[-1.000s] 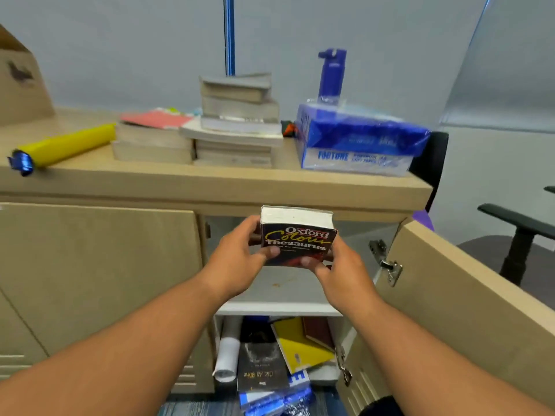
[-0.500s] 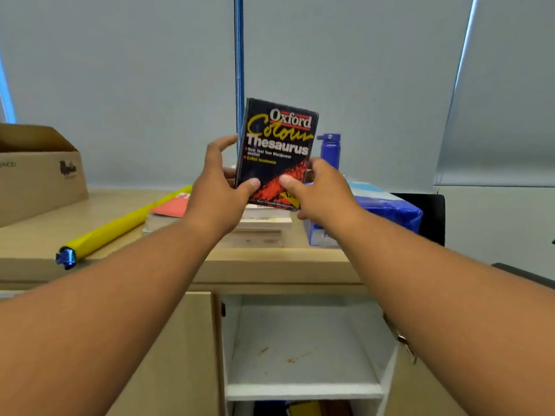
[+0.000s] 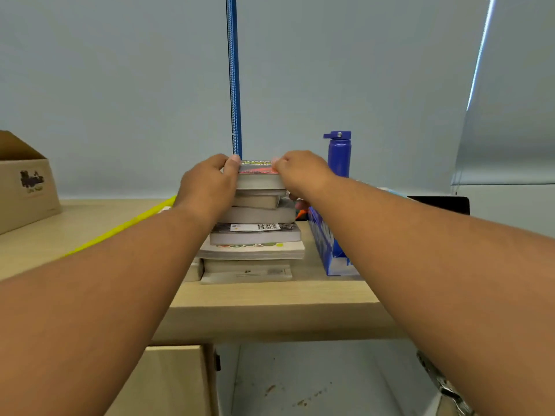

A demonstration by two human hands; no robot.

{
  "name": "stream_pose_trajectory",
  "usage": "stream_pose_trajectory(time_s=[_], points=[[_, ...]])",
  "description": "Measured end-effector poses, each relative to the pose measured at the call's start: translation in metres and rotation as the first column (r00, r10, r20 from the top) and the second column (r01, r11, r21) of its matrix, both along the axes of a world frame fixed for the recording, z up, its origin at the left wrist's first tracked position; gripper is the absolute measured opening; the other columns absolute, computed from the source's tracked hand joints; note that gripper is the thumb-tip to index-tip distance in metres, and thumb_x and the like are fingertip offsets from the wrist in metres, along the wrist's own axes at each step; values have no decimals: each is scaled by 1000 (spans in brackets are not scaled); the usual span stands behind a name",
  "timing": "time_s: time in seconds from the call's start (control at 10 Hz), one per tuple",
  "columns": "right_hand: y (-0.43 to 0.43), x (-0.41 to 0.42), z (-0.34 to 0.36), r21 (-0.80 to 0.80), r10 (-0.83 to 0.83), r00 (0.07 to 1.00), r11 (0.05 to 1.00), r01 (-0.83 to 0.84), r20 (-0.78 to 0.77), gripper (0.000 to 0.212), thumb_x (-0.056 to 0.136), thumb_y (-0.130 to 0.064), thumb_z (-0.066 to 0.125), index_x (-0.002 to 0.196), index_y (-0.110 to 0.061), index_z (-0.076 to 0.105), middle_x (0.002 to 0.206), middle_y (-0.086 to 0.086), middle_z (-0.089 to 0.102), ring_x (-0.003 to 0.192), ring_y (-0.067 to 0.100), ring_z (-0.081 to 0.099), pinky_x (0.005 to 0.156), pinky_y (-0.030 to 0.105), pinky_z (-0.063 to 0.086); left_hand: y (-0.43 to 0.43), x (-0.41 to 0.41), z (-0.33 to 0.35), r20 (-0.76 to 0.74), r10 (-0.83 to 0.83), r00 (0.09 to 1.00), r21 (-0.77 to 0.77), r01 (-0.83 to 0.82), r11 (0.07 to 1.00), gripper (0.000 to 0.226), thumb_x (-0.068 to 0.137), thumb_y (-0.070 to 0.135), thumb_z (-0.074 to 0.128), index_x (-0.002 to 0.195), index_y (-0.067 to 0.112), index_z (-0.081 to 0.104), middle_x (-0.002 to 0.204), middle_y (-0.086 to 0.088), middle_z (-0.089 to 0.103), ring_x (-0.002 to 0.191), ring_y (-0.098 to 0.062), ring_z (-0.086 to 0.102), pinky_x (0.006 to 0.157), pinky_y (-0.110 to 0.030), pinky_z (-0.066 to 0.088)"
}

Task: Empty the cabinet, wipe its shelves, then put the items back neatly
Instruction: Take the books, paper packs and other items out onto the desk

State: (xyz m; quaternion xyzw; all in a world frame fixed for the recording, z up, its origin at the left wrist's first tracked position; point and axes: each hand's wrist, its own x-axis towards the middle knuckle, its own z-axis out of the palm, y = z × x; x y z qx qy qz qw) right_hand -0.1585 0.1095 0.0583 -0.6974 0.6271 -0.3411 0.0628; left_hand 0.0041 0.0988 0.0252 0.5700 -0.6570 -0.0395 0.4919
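View from the head camera, looking across the cabinet top [image 3: 270, 307]. The small book [image 3: 259, 176], the item being cleared out, lies flat on the very top of a tall stack of books [image 3: 255, 235] that stands on the cabinet top, between a yellow roll [image 3: 120, 226] and a blue paper pack [image 3: 327, 244]. The left hand [image 3: 207, 187] grips the book's left end, thumb laid on the cover and fingers curled down the side; the right hand [image 3: 300, 172] pinches its right end with curled fingers. Whether the book's full weight already rests on the stack cannot be told. Below, the upper shelf [image 3: 300, 385] of the open cabinet is bare and shows brown specks, so the emptying step appears to be under way and the wiping not yet begun. The main hazard is the stack itself: its books differ in size and sit offset from one another, so the column is likely unsteady. A sideways push on release, or uneven letting go by the two hands, could slide the top book off or tip the upper books. A fall to the right would strike the blue bottle [image 3: 338, 154] standing just beside the stack; a fall forward could carry books over the front edge.
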Motion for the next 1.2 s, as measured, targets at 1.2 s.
stream_pose_trajectory(time_s=[1.2], points=[[182,-88,-350,-150,78,957,981,-124,-279,40,95,-33,63,132,-18,64,158,3,38,152,23,21,124,48,16,177,-38,-326,571,-229,788,102,209,973,38,87,26,70,125,22,67,145,-10,49,139,-32,41,112,-65,33]])
